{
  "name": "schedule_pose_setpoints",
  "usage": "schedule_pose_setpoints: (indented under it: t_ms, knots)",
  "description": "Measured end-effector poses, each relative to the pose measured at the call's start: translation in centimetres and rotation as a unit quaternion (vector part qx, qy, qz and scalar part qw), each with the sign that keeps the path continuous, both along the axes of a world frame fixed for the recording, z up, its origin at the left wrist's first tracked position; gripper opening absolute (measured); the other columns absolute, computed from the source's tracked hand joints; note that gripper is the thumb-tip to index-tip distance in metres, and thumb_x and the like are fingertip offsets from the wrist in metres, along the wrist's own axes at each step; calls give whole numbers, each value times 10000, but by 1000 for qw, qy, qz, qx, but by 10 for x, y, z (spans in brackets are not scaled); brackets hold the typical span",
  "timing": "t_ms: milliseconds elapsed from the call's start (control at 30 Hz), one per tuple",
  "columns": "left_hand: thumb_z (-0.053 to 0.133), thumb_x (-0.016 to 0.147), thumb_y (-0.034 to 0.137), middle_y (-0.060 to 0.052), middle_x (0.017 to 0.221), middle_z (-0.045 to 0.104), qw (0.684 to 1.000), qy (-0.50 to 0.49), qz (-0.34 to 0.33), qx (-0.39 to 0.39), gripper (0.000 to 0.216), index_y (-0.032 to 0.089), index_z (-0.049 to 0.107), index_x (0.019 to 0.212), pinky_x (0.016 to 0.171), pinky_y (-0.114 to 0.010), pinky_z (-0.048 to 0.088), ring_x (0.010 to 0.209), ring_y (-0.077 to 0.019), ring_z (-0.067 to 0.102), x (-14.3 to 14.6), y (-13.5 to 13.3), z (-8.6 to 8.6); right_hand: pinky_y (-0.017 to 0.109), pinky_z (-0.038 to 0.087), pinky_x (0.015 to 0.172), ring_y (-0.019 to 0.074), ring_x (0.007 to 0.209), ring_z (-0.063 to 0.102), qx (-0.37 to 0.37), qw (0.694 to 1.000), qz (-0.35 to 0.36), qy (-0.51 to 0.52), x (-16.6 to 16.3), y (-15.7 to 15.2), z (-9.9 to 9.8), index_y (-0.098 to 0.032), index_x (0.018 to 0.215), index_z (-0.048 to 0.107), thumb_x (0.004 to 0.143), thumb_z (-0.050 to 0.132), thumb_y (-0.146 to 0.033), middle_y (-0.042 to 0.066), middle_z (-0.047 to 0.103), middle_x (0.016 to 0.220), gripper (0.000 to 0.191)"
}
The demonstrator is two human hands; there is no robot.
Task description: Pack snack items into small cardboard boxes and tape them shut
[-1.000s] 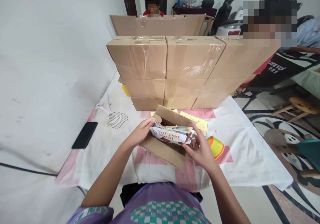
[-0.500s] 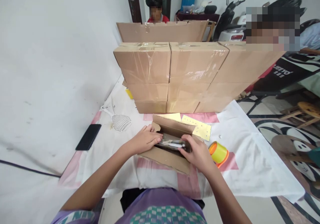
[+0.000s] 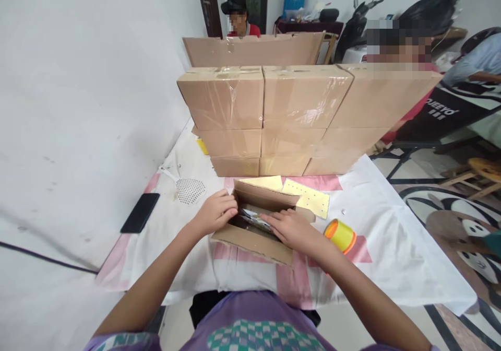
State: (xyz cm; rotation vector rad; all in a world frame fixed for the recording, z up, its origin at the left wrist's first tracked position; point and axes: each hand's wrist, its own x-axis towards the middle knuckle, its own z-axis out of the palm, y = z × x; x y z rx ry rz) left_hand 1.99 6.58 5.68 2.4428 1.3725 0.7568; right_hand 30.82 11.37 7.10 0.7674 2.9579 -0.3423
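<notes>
In front of me on the table stands an open cardboard box, its long flaps folded outward. Inside it lie flat, shiny packets, white and silvery; what they contain cannot be made out. My left hand is closed around the box's left end, thumb toward the inside. Over the right part of the opening, my right hand reaches in with fingers stretched out, fingertips on the packets. Just right of that hand is a yellow roll with orange rims, looking like tape.
Behind the box rises a wall of stacked, taped cartons. Yellow dotted sheets lie before it. On the left are a white fly swatter and a black phone. Two people sit beyond the cartons.
My left hand has moved from the packets to the box's left end. My right hand has shifted left and flattened over the packets. The box has moved slightly left.
</notes>
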Motion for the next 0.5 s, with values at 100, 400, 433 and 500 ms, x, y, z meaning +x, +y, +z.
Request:
schedule_pose_setpoints:
  t_ms: [100, 400, 433, 500]
  knots:
    - [218, 1054, 562, -56, 768, 621, 983, -170, 58, -17, 604, 198, 639, 820, 766, -360, 417, 785, -215, 524, -11, -9, -11, 370, 467, 765, 295, 906, 730, 4, 998, -21, -60, -7, 4, 0, -195, 1471, 523, 1049, 427, -511, 152, 774, 1085, 536]
    - [375, 952, 614, -87, 892, 713, 929, -302, 209, -38, 540, 234, 710, 766, 844, -410, 533, 904, -274, 653, -15, -28, -53, 309, 413, 546, 232, 634, 716, 77, 997, 0, -19, -28, 2, -11, -140, 1079, 641, 995, 490, -204, 93, 770, 794, 184]
    - [402, 927, 624, -85, 910, 726, 928, -299, 220, -45, 524, 243, 722, 761, 864, -425, 545, 931, -288, 663, -17, -28, -58, 309, 399, 533, 214, 602, 697, 87, 996, 3, -1, -29, 2, -15, -160, 1059, 644, 982, 500, -187, 75, 769, 782, 165]
    - [466, 883, 633, -70, 899, 744, 927, -296, 221, -63, 480, 271, 747, 740, 891, -451, 564, 938, -305, 683, -21, -26, -66, 318, 407, 554, 185, 557, 649, 103, 994, 15, 45, -30, 1, -21, -211, 1005, 649, 981, 527, -232, 30, 761, 754, 127]
